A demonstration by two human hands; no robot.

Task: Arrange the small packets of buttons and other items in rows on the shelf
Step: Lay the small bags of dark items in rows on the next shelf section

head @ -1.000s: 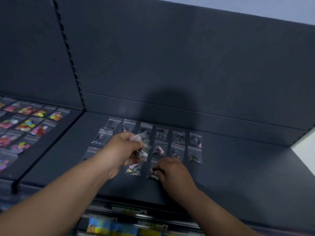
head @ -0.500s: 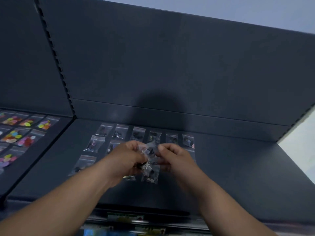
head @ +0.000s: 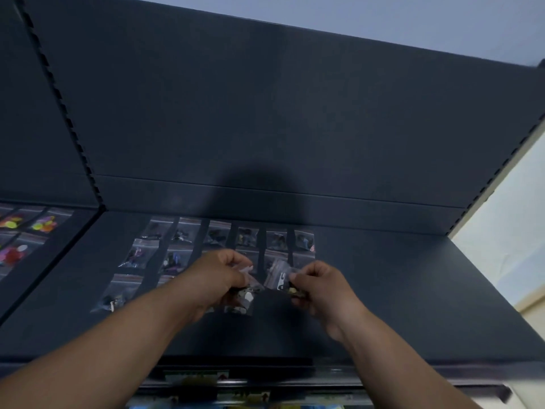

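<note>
The left hand (head: 219,276) has its grip closed round a bunch of packets (head: 245,295) (a supply, I judge) while the right hand (head: 320,286) pinches a single packet (head: 276,277), probably to lay next. Beyond them, the dark shelf (head: 383,290) carries rows of packets (head: 218,235) — reaching toward its back panel (head: 295,128).

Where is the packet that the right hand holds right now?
Head view, centre: the clear packet is pinched by the right hand above the dark shelf, just right of the bunch of packets in the left hand.
</note>
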